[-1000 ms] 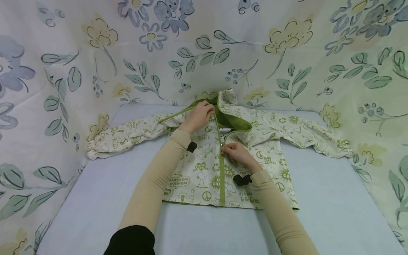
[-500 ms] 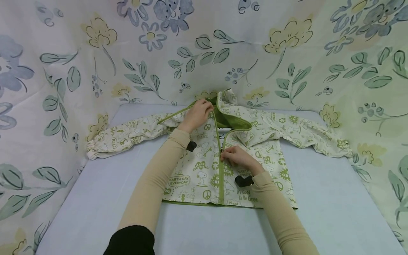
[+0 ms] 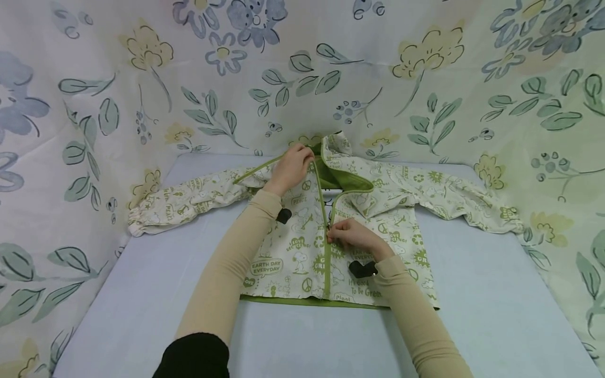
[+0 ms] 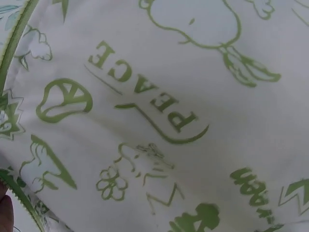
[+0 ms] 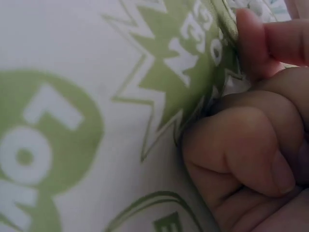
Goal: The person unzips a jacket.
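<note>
Left grip (image 3: 292,167) holds jacket (image 3: 299,226) near its neck opening; right grip (image 3: 353,236) pinches zipper (image 3: 324,212), jacket mid-front.

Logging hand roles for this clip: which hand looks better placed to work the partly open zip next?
Probably the right hand: it pinches the long green zip about where its sides part. The left hand grips the upper edge of the white, green-printed fabric jacket, above that point.
</note>
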